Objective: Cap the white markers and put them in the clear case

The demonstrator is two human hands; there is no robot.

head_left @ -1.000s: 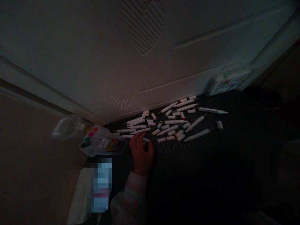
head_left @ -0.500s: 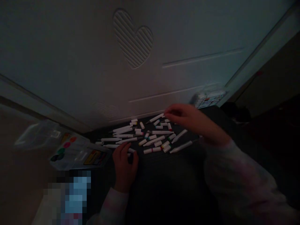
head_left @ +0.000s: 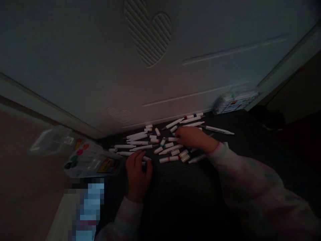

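Note:
Several white markers [head_left: 140, 142] and loose caps lie scattered on a dark ribbed mat [head_left: 190, 187] in front of a white panel with embossed hearts. My left hand [head_left: 137, 172] rests on the mat at the pile's near left edge, fingers curled over a marker end [head_left: 146, 158]. My right hand [head_left: 195, 139] lies palm down on the middle of the pile, its fingertips pressed on the markers; whether it grips one is hidden. The scene is very dim.
A clear plastic marker case [head_left: 91, 162] with coloured labels lies open at the left, its lid [head_left: 51, 142] beyond it. A second clear box [head_left: 234, 100] stands at the back right against the white panel [head_left: 150, 67]. A long capless marker [head_left: 218, 130] lies apart at right.
My right hand came into view, reached to the far side of the pile, then dropped lower onto its middle. My left hand stayed at the pile's left edge.

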